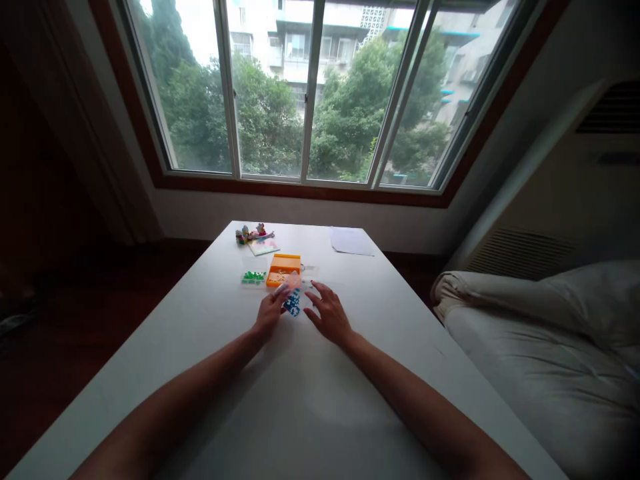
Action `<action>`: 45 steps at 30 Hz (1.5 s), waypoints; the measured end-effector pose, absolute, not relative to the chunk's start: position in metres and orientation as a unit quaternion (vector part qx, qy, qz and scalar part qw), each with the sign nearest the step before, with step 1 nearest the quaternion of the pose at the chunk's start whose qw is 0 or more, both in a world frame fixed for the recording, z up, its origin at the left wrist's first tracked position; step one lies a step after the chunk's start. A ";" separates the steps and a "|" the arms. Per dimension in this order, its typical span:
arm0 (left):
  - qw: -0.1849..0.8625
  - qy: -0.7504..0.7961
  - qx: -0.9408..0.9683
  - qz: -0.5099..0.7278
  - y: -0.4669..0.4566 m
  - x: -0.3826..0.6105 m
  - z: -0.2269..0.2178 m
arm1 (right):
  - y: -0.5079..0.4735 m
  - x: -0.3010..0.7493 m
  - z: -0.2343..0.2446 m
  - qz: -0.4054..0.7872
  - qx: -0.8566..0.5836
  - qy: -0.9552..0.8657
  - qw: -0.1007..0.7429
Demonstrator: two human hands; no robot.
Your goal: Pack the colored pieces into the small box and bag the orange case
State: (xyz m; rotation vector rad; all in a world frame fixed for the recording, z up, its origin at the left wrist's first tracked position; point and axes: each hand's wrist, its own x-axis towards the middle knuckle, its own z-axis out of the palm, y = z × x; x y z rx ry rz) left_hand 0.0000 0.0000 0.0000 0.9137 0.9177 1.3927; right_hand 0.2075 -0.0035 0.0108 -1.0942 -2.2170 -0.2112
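Observation:
Both my arms reach forward over a white table (300, 400). My left hand (270, 312) pinches the edge of a clear plastic bag of small blue pieces (293, 303) that lies between my hands. My right hand (327, 312) rests on the table just right of the bag, fingers spread and nothing in it. An orange box (283, 269) stands just beyond the bag. A small clear bag of green pieces (254, 277) lies left of the orange box.
Farther back on the table lie a small colourful booklet (264, 247), a little pile of toy pieces (253, 233) and a white sheet of paper (351, 241). A bed with a pale cover (540, 347) stands close on the right. A wide window (310, 93) is ahead.

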 end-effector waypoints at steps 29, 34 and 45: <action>0.603 0.368 0.388 0.592 -0.013 0.016 0.009 | -0.011 0.200 0.014 -0.066 -0.401 -0.859 0.311; 0.608 0.370 0.356 0.606 -0.009 0.011 0.008 | -0.011 0.202 0.015 -0.068 -0.399 -0.855 0.324; 0.599 0.418 0.331 0.597 0.007 -0.006 0.000 | 0.013 0.244 0.026 -0.050 -0.475 -0.725 0.496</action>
